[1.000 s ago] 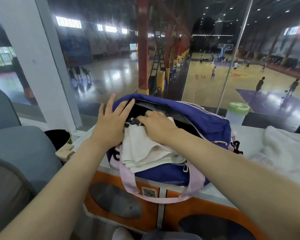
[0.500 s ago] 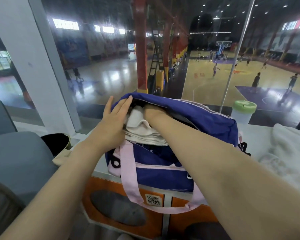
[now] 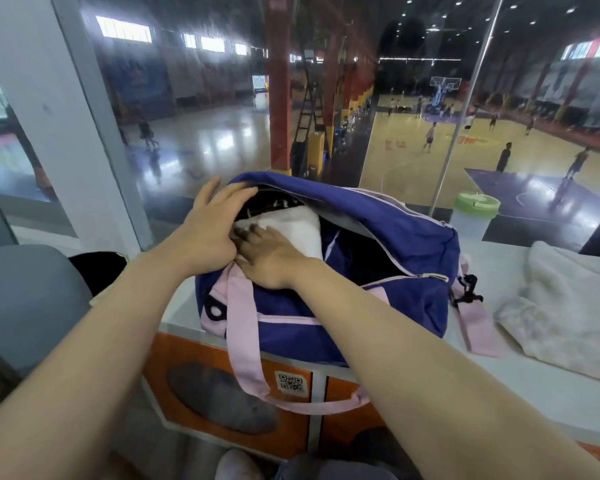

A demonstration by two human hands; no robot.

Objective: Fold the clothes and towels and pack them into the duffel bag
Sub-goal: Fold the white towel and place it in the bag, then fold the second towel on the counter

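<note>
Head view, one cam only.

Item 1: blue fabric duffel bag with pink webbing straps (image 3: 413, 244), soft-sided, zip mouth gaping, sat on white-topped bench with orange front panels (image 3: 534, 393). One pink strap loop hangs down over the bench front.

Item 2: white folded terry towel (image 3: 291, 230), thick, nubby, mostly inside the bag's left end, top face showing in the mouth. Dark items sit behind it, too dim to identify.

Item 3: my left hand (image 3: 212, 230), fingers straight and spread apart, pressing flat on the bag's left rim and holding nothing. I judge it props the mouth open.

Item 4: my right hand (image 3: 267, 258), flat on the towel's near edge, fingers extended, tips tucked toward the left hand; pressing, not gripping, as far as I can see.

Item 5: white fluffy cloth, crumpled, unfolded (image 3: 568, 306), on bench right of bag, touching the bag's end strap. Still to do, I reckon.

Item 6: clear plastic cup w/ green lid (image 3: 477, 213), behind the bag, near the glass.

Risks, my judgement: limp rim may collapse if left hand lifts; the fold may bunch under uneven push; the hanging strap could snag and drag the bag off the bench edge.
</note>
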